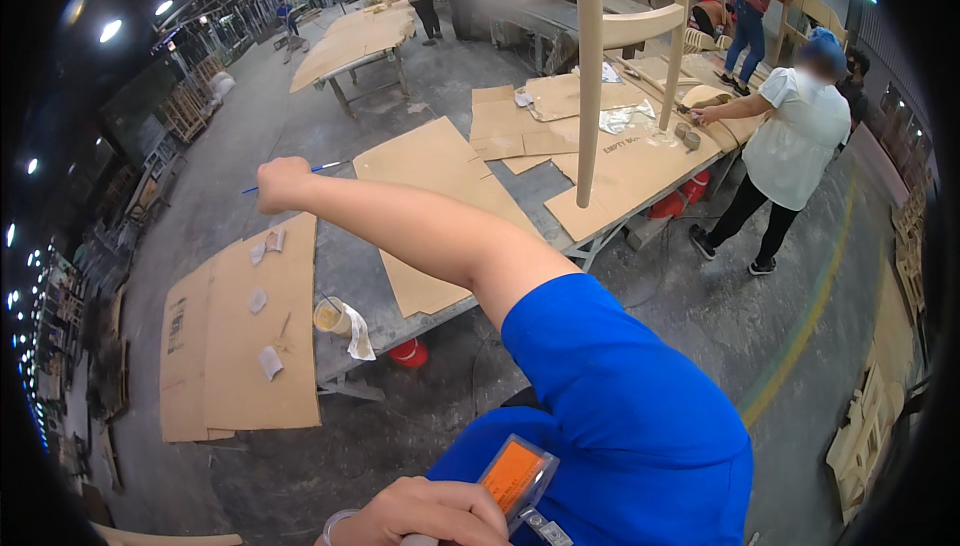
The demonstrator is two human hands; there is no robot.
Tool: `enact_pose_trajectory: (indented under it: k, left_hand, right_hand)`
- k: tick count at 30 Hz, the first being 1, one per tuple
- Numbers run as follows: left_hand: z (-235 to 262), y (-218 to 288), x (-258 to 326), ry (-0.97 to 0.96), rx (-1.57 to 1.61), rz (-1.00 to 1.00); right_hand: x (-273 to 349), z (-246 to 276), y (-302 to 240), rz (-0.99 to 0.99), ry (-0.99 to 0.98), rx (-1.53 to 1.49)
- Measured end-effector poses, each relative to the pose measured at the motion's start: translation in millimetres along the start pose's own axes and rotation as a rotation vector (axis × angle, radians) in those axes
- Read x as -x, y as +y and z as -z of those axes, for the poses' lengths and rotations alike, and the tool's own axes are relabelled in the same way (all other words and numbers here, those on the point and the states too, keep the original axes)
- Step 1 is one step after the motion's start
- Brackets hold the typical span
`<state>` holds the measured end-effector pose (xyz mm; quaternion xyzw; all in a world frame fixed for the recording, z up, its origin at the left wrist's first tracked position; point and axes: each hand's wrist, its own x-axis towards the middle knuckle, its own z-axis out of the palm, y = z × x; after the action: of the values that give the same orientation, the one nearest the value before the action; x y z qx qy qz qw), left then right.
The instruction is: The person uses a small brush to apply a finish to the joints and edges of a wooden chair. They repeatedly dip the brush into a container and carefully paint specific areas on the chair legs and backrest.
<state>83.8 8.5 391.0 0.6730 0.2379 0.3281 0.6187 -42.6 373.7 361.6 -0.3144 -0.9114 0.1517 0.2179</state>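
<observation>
My right arm, in a blue sleeve, stretches across to the left over a long work table. Its hand (pixel 285 184) is closed in a fist around a thin blue-handled brush (pixel 328 165), which sticks out on both sides. My left hand (pixel 435 508), with a bracelet at the wrist, is at the bottom edge, in front of my body by an orange badge (pixel 512 474). Its fingers are curled; a pale bit shows beneath them, too little to name. Below the right hand, a cup (pixel 331 316) with a stick in it and a white cloth (pixel 359 334) stand at the table edge.
Cardboard sheets (pixel 235 336) with crumpled scraps cover the table (pixel 350 246). A wooden chair frame (pixel 588 76) rises at centre right. Beyond it, a person in a white top (pixel 795 136) works at the table. Red containers (pixel 408 352) sit underneath. Pale wooden parts (pixel 860 441) lie at far right.
</observation>
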Motion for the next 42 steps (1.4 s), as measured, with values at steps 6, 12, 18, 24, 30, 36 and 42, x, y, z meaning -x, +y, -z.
enact_pose_trajectory:
  k: [6, 12, 18, 24, 30, 36, 42]
  left_hand:
    - [8, 0, 2, 0.038, 0.164, 0.025]
    - [25, -16, 18, 0.190, 0.253, -0.171]
    - [36, -14, 59, 0.692, 0.011, -0.422]
    - [39, 4, 83, 1.008, 0.089, -0.592]
    - [48, 25, 90, 0.630, -0.174, -0.560]
    - [52, 12, 97, 0.623, -0.224, -0.650]
    - [47, 18, 109, 0.843, -0.267, -0.926]
  right_hand:
    - [-18, -24, 13, 0.010, 0.041, -0.006]
    - [47, -123, 93, 0.114, -0.012, -0.068]
    - [236, -274, 222, 0.059, -0.296, 0.063]
    - [428, -309, 312, -0.663, -0.818, 0.219]
    - [401, -344, 299, -0.583, -0.832, 0.115]
    - [345, -362, 260, -0.463, -0.860, 0.081]
    - [346, -370, 242, -0.424, -0.875, 0.034]
